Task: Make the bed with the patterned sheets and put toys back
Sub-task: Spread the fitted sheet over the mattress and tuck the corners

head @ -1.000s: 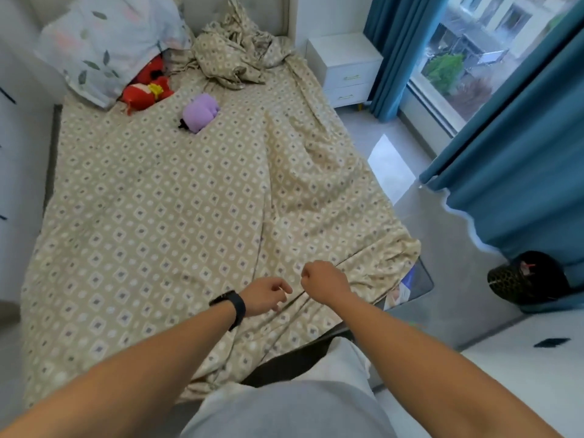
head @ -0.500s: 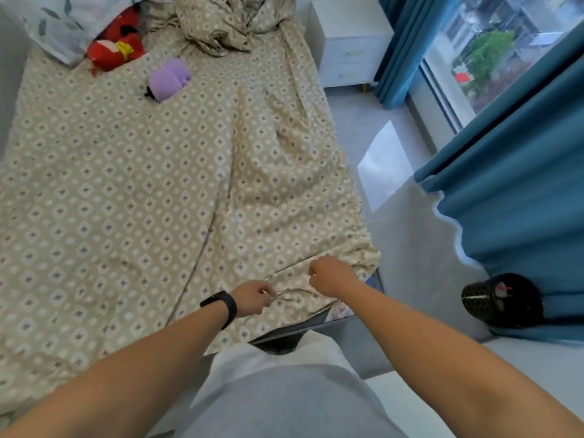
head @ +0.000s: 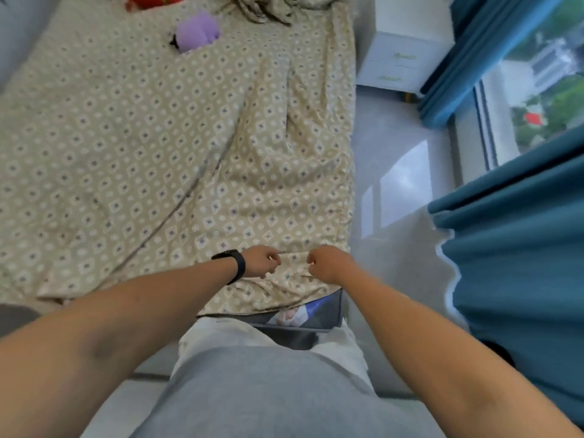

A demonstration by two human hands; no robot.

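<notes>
From the head view, both fists are down at the foot of the bed, working the patterned sheet. The left hand, a black wristband on its wrist, has its fingers curled tight, pinching a raised fold of the sheet. The right hand sits just beside it, fingers curled too, gripping the same fold from the other end. A short ridge of cloth runs taut between the two hands, so the fabric lies inside both grips and bridges the gap between them.

The sheet spreads away from the hands across the whole mattress, with a long crease running diagonally and a few rumples on the window side. Nearer than the hands, its hem drapes over the bed's foot, where a dark corner of the bed peeks out below it.

At the far end of the sheet a purple plush toy lies on top, and a red toy shows just past it at the frame's edge. A bunched heap of the same fabric sits beside them. Off the sheet's far window-side corner stands a white nightstand, with teal curtains beyond.
</notes>
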